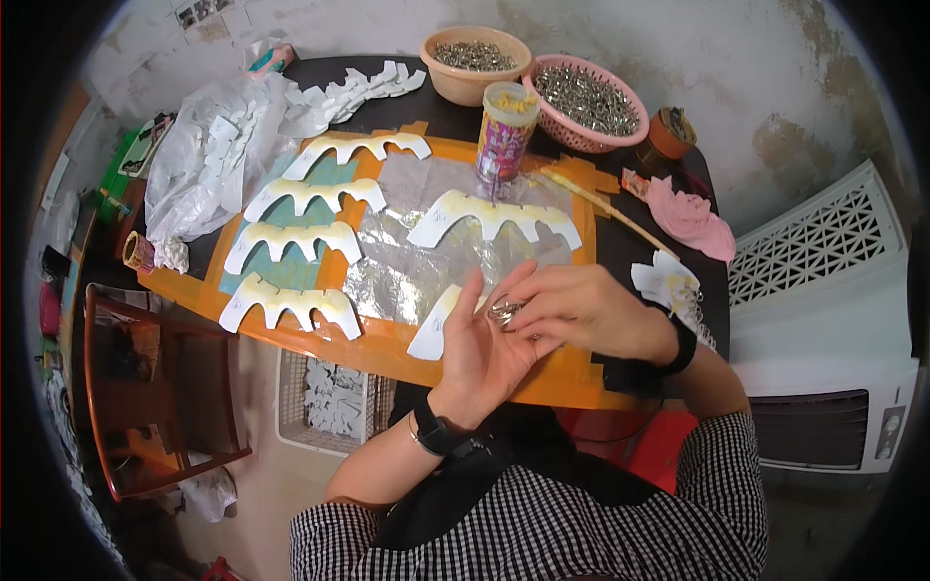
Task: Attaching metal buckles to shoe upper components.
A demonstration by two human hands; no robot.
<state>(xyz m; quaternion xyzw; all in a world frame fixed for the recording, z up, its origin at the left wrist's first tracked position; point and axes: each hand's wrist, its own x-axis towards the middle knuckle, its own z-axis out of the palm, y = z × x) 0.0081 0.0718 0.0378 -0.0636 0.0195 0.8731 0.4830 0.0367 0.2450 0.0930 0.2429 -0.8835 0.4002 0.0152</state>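
Observation:
My left hand (470,363) is turned palm up and cupped under a few small shiny metal pieces (504,312). From the right, my right hand (596,308) reaches over the palm with its fingers closed on these pieces; their exact shape is partly hidden. Under my hands, a white scalloped cut-out (433,329) is mostly covered. Beyond it lies another white scalloped cut-out (494,215) smeared with something yellow. To the left, several similar cut-outs (291,302) are laid out in a column.
Orange tape (387,363) edges the table covering. At the back stand a beige bowl (460,87) and a pink basket (620,140) of metal pieces, plus a tub (505,136) of yellow paste. A stick (620,218), pink cloth (690,218) and plastic bag (184,184) lie around.

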